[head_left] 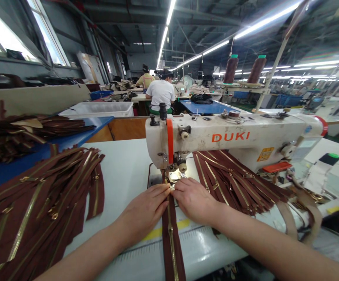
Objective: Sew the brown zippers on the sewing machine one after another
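A brown zipper with gold teeth runs from the sewing machine's needle area toward me and over the table's front edge. My left hand lies on its left side, fingers together, the tips gripping the zipper's far end close to the presser foot. From the other side my right hand presses there too, its fingers curled and almost meeting the left ones. A small pale piece shows between the fingertips; what it is I cannot make out. The machine's work light shines on the metal plate just beyond.
A heap of brown zippers covers the table's left; another pile lies under the machine arm. More brown strips rest on a blue table. Thread cones stand behind the machine. A person in white sits ahead, beyond a white bin.
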Demonstrator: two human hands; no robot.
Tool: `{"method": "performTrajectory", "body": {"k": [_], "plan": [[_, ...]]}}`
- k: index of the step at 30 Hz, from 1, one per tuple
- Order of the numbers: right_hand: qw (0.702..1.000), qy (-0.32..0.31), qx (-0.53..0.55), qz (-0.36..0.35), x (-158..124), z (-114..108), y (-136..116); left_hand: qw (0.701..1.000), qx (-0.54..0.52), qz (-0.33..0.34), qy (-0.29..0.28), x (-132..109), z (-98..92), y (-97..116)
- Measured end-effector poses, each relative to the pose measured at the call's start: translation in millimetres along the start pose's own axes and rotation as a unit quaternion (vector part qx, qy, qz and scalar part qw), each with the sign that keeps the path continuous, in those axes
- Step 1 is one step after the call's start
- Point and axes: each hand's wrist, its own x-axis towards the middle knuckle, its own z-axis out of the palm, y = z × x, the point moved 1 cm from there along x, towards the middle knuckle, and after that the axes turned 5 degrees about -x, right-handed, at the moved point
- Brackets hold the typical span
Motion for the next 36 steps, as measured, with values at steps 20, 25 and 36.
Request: {"method": "performTrajectory", "body": {"k": [20, 25, 36], "plan": [[0.995, 0.02, 0.046, 0.081, 2, 2, 2, 0.999, 0.037, 0.015, 0.034, -2, 2.7, 2], [0.996, 0.019, 0.042, 0.079, 1, 1, 3, 0.999, 0.005, -0.029, 0.021, 0, 0.0, 4], [0.993, 0.066, 0.077, 0.067, -5, 7, -3, 0.987, -0.014, -0.155, -0.036, -91, -31.5, 52]]}}
